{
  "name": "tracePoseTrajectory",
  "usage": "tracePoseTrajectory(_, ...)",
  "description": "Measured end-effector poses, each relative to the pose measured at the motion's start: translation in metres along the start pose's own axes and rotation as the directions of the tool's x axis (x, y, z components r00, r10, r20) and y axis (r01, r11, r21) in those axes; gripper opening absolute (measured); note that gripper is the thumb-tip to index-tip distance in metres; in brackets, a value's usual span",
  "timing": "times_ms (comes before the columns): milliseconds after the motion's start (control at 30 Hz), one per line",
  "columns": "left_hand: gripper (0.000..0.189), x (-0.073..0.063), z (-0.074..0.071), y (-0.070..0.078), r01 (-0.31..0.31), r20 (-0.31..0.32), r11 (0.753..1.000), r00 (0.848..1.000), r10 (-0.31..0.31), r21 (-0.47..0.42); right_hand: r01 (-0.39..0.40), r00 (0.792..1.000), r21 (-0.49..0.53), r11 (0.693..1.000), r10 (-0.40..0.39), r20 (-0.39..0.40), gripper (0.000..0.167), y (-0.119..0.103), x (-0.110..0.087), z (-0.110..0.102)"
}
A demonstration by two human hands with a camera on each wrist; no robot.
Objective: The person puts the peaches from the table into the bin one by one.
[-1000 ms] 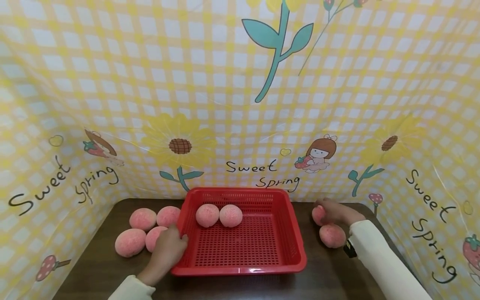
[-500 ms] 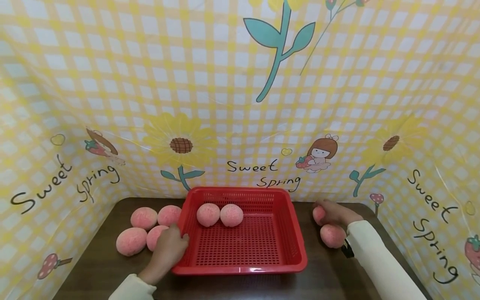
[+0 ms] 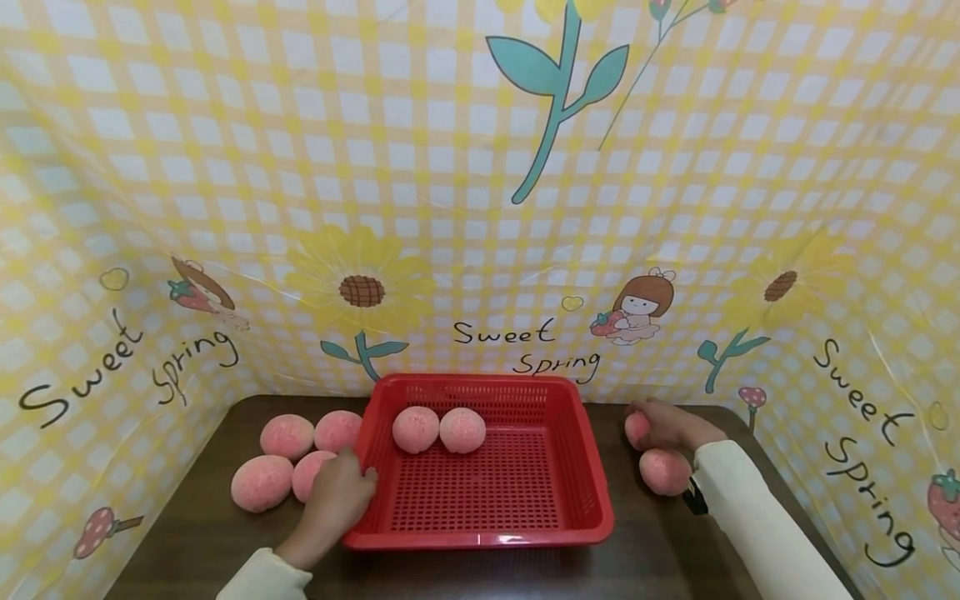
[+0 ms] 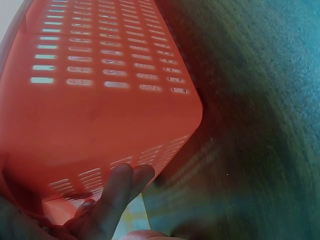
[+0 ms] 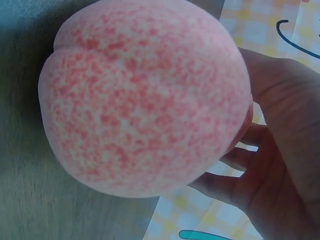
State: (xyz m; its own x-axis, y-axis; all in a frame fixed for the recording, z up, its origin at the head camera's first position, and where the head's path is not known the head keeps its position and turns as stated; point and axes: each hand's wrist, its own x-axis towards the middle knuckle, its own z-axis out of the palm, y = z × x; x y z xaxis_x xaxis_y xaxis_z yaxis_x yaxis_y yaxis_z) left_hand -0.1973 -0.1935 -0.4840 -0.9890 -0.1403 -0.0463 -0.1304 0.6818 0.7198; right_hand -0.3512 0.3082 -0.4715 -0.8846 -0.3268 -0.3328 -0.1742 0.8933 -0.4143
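A red plastic basket (image 3: 480, 537) stands mid-table with two pink peaches, one of them this peach (image 3: 462, 431), side by side at its back left. My left hand (image 3: 339, 496) grips the basket's left rim; in the left wrist view its fingers (image 4: 112, 197) lie along the outer wall under the rim. On the right, my right hand (image 3: 671, 423) holds the farther peach (image 3: 637, 430), its fingers curled round it on the table. A nearer peach (image 3: 664, 472) sits beside that hand and fills much of the right wrist view, hiding most of the held one.
Several more peaches (image 3: 262, 483) lie grouped on the table left of the basket, one partly behind my left hand. The dark wooden table (image 3: 637, 558) ends at a yellow checked cloth (image 3: 480, 250) at the back and sides.
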Motion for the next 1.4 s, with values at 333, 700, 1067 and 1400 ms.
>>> tracePoseTrajectory(333,0.018,0.000,-0.002,-0.001,-0.004,-0.003,1.000,1.000,0.004,-0.003,0.071,0.991,-0.104,0.992,-0.082,-0.104,0.010,-0.004,-0.002,-0.008)
tracePoseTrajectory(700,0.022,-0.001,-0.001,0.000,-0.019,-0.003,0.999,1.000,0.018,-0.027,0.105,0.979,-0.197,0.975,-0.136,-0.154,0.027,-0.019,0.006,-0.012)
tracePoseTrajectory(1067,0.019,-0.001,-0.001,0.003,-0.017,-0.011,1.000,1.000,0.017,-0.017,0.119,0.968,-0.240,0.964,-0.166,-0.186,0.059,-0.034,0.005,-0.021)
tracePoseTrajectory(1400,0.020,-0.001,0.000,0.001,-0.041,-0.021,0.999,0.999,0.041,-0.017,0.144,0.937,-0.205,0.968,-0.200,-0.287,0.056,-0.056,0.001,-0.024)
